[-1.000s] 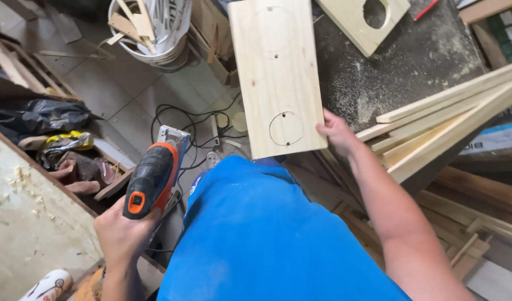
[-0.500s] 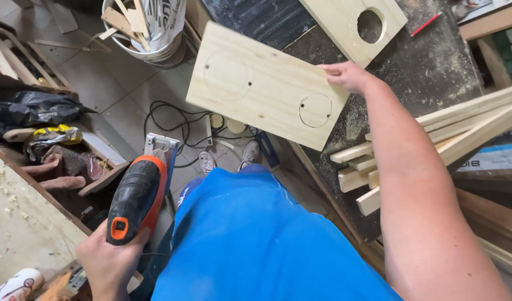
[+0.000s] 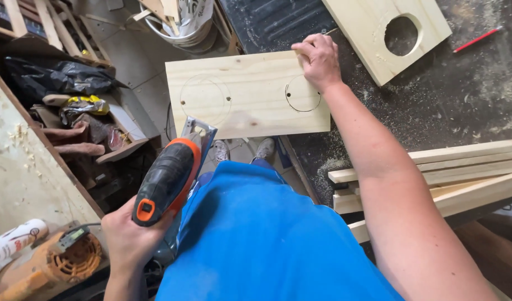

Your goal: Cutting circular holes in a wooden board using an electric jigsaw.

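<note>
While the right hand [image 3: 318, 58] presses flat, fingers released, on the top right edge of a pale board [image 3: 247, 95] in the upper middle of the frame, the left hand [image 3: 127, 237] at lower left is clenched around an orange and black jigsaw [image 3: 169, 175]. Two pencilled circles mark the board, which overhangs the dusty counter [image 3: 434, 106]. Another board with a round hole [image 3: 387, 30] lies at upper right.

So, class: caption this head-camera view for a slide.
Right hand steadies a pine board marked with circles; left hand holds an orange jigsaw.
</note>
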